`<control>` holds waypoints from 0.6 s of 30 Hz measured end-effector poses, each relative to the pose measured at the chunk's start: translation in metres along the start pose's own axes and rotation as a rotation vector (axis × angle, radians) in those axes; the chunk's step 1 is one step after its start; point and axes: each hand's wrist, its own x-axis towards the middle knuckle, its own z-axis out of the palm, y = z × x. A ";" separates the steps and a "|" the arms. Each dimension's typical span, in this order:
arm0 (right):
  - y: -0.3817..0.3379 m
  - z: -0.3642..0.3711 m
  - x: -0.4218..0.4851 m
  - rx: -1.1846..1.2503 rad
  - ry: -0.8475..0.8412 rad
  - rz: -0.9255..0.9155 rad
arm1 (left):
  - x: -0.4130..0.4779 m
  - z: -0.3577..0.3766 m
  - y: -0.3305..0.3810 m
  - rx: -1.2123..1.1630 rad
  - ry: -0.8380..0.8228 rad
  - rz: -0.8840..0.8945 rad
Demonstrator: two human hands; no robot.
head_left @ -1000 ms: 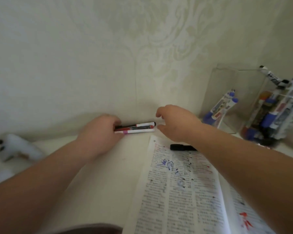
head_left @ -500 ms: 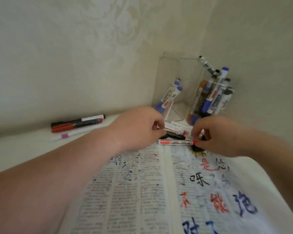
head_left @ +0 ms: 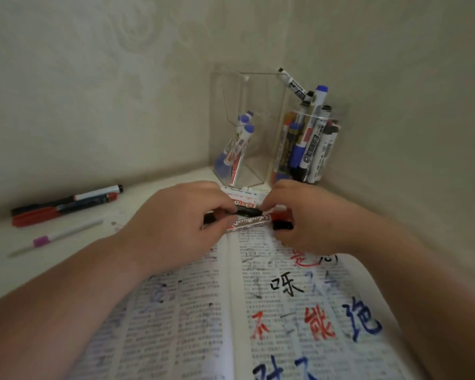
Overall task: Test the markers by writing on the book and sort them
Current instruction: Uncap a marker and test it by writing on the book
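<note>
Away from the tested markers (head_left: 66, 205) lying far left, both hands have come to the book's (head_left: 203, 311) far edge: the left hand (head_left: 176, 226) pinches a black marker (head_left: 246, 212) and the right hand (head_left: 310, 218) seemingly grips its other end, ready for uncapping and testing.

Two hands (head_left: 173, 229), one book (head_left: 198, 325), two holders (head_left: 231, 127) (both stocked), three markers (head_left: 66, 209) lying left.

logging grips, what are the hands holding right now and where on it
Both hands pinch one black marker: the left hand at one end, the right hand at the other.
</note>
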 end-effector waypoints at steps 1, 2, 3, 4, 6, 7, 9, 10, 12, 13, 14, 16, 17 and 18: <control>0.004 -0.003 -0.003 -0.001 0.002 0.017 | 0.000 0.001 0.001 0.002 -0.002 0.007; 0.008 -0.005 -0.005 -0.023 -0.007 0.041 | 0.001 0.002 0.003 0.004 -0.004 0.014; 0.011 -0.008 -0.009 -0.056 -0.032 0.074 | 0.001 0.003 0.003 0.003 -0.008 0.019; 0.014 -0.010 -0.011 -0.079 -0.064 0.113 | 0.001 0.003 0.004 0.003 -0.014 0.024; 0.018 -0.011 -0.015 -0.085 -0.110 0.171 | 0.000 0.004 0.005 0.001 -0.025 0.032; 0.019 -0.010 -0.016 -0.084 -0.115 0.179 | 0.000 0.005 0.004 -0.004 -0.025 0.034; 0.021 -0.007 -0.016 -0.090 -0.091 0.152 | 0.000 0.007 0.004 -0.015 -0.019 0.036; 0.023 -0.005 -0.016 -0.091 -0.064 0.118 | 0.000 0.008 0.004 -0.013 -0.015 0.039; 0.026 -0.001 -0.018 -0.060 0.023 0.015 | -0.001 0.009 0.006 -0.010 -0.009 0.041; 0.027 0.001 -0.019 -0.027 0.076 -0.043 | -0.001 0.009 0.008 -0.015 -0.016 0.041; 0.026 0.004 -0.019 0.010 0.127 -0.107 | -0.001 0.008 0.011 -0.020 -0.034 0.042; 0.019 0.009 -0.020 0.085 0.208 -0.250 | 0.000 0.007 0.018 -0.026 -0.102 0.051; 0.014 0.012 -0.020 0.111 0.240 -0.321 | 0.000 0.007 0.022 -0.028 -0.139 0.058; 0.009 0.015 -0.019 0.116 0.271 -0.383 | 0.000 0.008 0.024 -0.039 -0.165 0.063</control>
